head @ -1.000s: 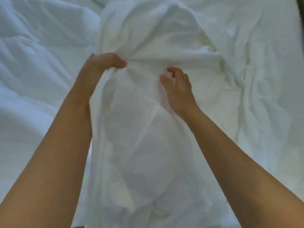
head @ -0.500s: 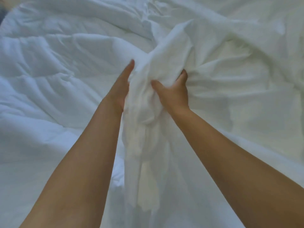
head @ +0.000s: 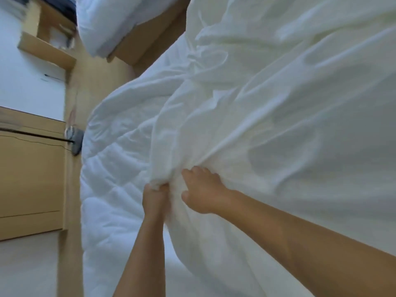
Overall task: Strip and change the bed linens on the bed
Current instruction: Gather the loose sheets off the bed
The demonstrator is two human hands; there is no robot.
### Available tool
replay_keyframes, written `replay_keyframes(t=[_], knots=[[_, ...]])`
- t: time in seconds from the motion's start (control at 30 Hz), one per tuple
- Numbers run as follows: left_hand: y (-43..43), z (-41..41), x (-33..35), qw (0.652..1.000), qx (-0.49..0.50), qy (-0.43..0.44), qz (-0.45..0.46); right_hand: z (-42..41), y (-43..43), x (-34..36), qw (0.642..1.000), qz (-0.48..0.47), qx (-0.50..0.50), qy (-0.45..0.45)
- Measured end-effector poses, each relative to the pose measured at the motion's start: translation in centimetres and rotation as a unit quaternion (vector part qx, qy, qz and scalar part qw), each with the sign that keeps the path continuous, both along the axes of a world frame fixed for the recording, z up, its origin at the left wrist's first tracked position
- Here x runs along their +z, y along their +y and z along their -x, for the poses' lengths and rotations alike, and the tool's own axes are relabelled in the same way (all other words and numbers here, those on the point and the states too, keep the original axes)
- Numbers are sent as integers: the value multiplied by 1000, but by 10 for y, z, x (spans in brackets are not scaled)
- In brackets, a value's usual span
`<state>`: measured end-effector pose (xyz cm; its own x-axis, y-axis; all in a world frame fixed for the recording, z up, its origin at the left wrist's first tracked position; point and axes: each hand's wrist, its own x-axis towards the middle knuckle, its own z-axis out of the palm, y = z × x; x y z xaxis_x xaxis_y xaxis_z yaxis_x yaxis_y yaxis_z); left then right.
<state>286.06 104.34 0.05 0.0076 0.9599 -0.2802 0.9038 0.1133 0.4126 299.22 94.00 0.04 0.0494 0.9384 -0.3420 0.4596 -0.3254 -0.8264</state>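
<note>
A cream-white sheet point(head: 278, 116) lies rumpled across the right and middle of the bed, over a white quilted duvet point(head: 111, 168) that shows along the bed's left side. My left hand point(head: 154, 197) grips a bunched fold at the sheet's left edge. Just to its right, my right hand point(head: 202, 192) has its fingers curled into the same cloth. Taut creases run from both hands up and to the right. The fingertips of both hands are buried in the fabric.
A wooden cabinet point(head: 30, 179) stands left of the bed, with a dark cable and a grey plug box point(head: 76, 141) beside it. A white pillow point(head: 111, 24) rests against the wooden headboard point(head: 145, 41) at the top. A wooden shelf point(head: 46, 50) hangs on the white wall.
The view has swung left, bringing the cabinet, wall and headboard into sight. My hands have come close together on the sheet's bunched edge, and the left hand has closed on it.
</note>
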Motion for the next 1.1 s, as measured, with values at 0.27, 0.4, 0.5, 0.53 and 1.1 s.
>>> replay_keyframes(t=[0.27,0.4,0.5,0.53,1.1], knots=[[-47,-57,-48,936,-48,-112,330,-31,-16,-50,996,-3,-71,-55],[-37,-49,-42,930,62,-263,250,-35,-24,-58,995,-28,-80,-46],[-19,-11,-34,950,140,-254,117,-24,-42,-57,996,-42,-62,-50],[-21,-1,-34,973,97,-184,97,-16,-50,-57,997,-40,-44,-50],[-265,100,-65,777,118,-446,428,95,-261,-71,993,85,49,-73]])
